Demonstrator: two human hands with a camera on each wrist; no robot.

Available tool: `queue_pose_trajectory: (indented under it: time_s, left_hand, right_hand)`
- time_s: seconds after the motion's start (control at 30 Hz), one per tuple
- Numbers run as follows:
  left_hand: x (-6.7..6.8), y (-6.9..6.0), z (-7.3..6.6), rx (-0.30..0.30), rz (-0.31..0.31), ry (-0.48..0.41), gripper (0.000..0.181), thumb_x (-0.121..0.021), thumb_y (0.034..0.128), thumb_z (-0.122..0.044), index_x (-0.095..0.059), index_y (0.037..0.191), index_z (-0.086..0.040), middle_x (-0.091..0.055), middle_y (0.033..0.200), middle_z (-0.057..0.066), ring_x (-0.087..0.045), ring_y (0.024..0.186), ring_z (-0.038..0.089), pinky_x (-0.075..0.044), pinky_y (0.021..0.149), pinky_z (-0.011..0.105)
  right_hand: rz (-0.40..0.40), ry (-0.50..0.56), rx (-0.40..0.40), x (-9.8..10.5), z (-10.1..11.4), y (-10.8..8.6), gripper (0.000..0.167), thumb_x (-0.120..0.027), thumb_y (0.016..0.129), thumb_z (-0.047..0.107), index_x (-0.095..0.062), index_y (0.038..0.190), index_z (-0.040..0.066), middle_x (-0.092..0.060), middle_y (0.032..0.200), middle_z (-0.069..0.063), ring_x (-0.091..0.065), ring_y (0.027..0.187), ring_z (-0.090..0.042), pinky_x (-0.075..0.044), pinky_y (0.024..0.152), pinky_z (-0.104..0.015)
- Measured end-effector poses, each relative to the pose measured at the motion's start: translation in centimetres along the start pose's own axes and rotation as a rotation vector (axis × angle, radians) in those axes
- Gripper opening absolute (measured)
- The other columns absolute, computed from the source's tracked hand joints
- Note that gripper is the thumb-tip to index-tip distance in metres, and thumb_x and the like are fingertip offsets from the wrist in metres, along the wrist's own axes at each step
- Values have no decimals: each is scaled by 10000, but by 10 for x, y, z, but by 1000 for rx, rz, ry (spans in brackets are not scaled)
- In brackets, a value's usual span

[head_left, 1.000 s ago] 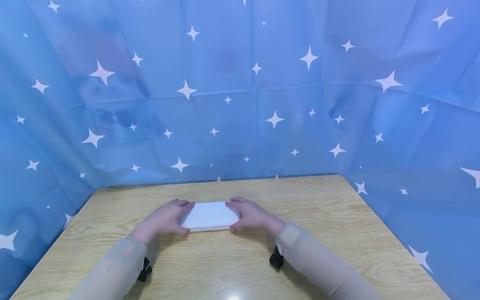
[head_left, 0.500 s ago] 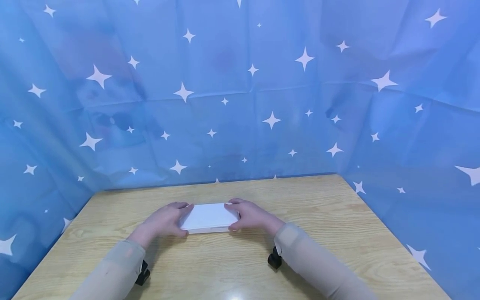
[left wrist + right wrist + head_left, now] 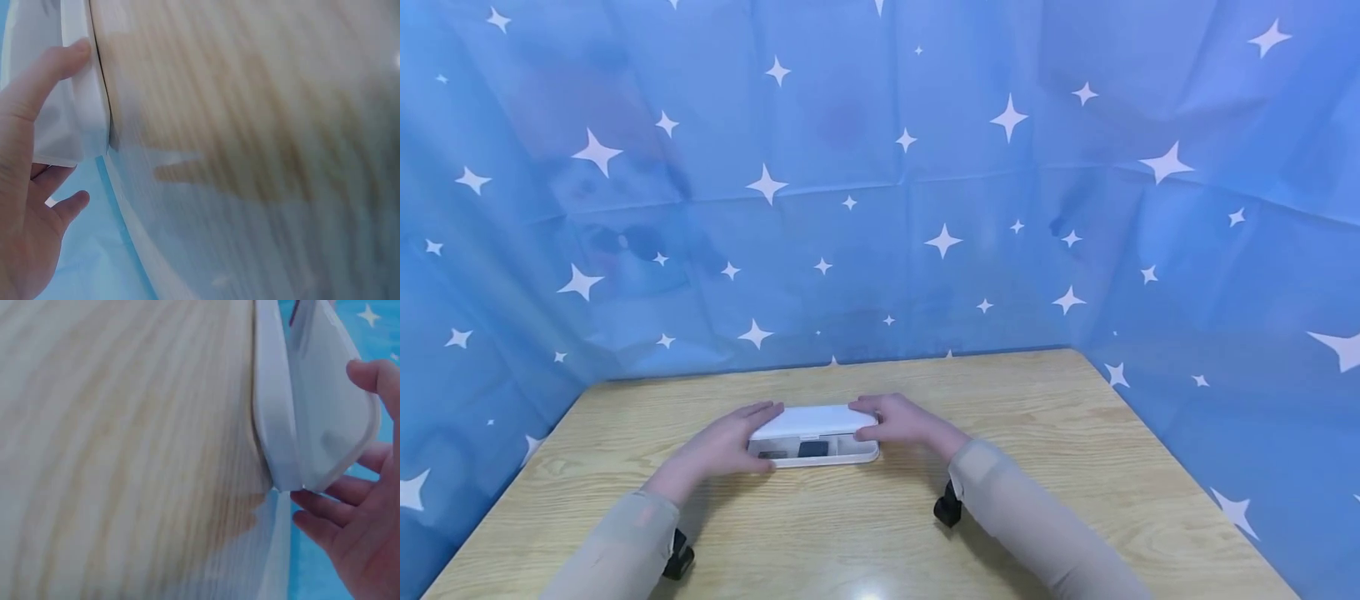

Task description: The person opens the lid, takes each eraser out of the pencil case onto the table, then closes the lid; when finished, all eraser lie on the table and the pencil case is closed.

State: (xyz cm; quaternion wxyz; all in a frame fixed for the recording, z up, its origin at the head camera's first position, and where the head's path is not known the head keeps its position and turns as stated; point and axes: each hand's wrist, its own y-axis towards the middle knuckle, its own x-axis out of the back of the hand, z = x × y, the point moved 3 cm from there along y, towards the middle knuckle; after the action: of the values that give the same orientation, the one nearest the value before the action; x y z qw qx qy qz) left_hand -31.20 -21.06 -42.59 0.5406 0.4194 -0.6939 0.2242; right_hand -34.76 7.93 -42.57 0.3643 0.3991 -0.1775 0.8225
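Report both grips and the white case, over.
Left grip on left end of white case; right grip at right end of lid. Lid partly raised, dark item inside. No obstruction seen.

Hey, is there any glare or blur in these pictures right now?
Head view: a glare spot on the table at the bottom edge; left wrist view: the table looks blurred, the left hand sharper; right wrist view: the table is soft too.
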Motion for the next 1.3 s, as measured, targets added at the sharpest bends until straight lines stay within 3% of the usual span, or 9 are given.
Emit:
queue_pose_trajectory:
  time_s: [0.2, 0.33, 0.47, 0.57, 0.67, 0.8, 0.87, 1.13, 1.3]
  left_hand:
    - [6, -6, 1, 42, -85, -125, 1173, -873, 700, -344, -96, 1573, -237, -361, 1514, 156, -405, 1326, 372, -349, 1044, 535]
    - [6, -8, 3, 50, -151, -185, 1276, -894, 680, -315, 20, 1568, -251, -329, 1520, 198, -377, 1333, 408, -333, 1046, 556]
    - [3, -10, 7, 62, -192, -233, 1332, -907, 664, -304, 77, 1560, -237, -227, 1549, 242, -325, 1352, 440, -291, 1067, 563]
    - [1, -11, 8, 69, -194, -274, 1356, -912, 655, -306, 100, 1555, -238, -172, 1561, 256, -303, 1363, 444, -266, 1077, 566]
    - [-1, -10, 9, 78, -184, -311, 1372, -911, 655, -311, 129, 1546, -228, -163, 1562, 260, -266, 1384, 433, -241, 1089, 564]
    - [-4, -7, 11, 117, -160, -326, 1386, -900, 672, -325, 187, 1527, -229, -151, 1566, 253, -231, 1397, 425, -255, 1086, 561]
    - [-6, -6, 12, 134, -156, -321, 1390, -896, 677, -336, 202, 1522, -228, -150, 1564, 255, -235, 1392, 433, -269, 1076, 569]
    - [-5, -2, 15, 119, -172, -233, 1424, -910, 630, -403, 162, 1538, -172, -322, 1511, 247, -334, 1357, 424, -294, 1057, 587]
    - [-5, 2, 18, 126, -134, -259, 1452, -922, 609, -393, 169, 1533, -138, -353, 1497, 236, -387, 1336, 384, -311, 1050, 576]
  right_hand:
    - [-82, 119, -16, 5, -2, 4, 496, -609, 933, 353, -581, 1348, 84, -559, 1365, -98, -511, 1249, -257, -424, 998, -425]
    - [-166, 224, -56, 7, -5, 7, 461, -592, 957, 356, -606, 1310, 59, -611, 1283, -71, -546, 1188, -231, -446, 968, -405]
    - [-251, 327, -107, 9, -7, 12, 436, -573, 969, 403, -662, 1122, 5, -648, 1000, -83, -566, 891, -175, -468, 784, -339]
    - [-294, 390, -162, 8, -8, 15, 515, -544, 969, 467, -597, 922, -43, -534, 790, -112, -449, 709, -194, -395, 660, -329]
    - [-332, 431, -223, 8, -9, 18, 535, -521, 961, 522, -625, 947, -3, -593, 882, -75, -527, 796, -180, -439, 720, -343]
    - [-359, 476, -266, 6, -10, 23, 635, -474, 964, 564, -604, 1261, 18, -608, 1246, -132, -570, 1129, -270, -465, 929, -435]
    - [-363, 508, -291, 5, -11, 26, 713, -449, 963, 588, -523, 1361, 0, -563, 1322, -158, -545, 1175, -300, -450, 959, -456]
    - [-384, 649, -359, 0, -16, 32, 721, -362, 996, 577, -447, 1429, 6, -594, 1274, -150, -585, 988, -235, -498, 822, -386]
    - [-406, 744, -382, -7, -18, 31, 706, -360, 1018, 523, -389, 1448, -36, -578, 1294, -192, -595, 1119, -289, -473, 931, -413]
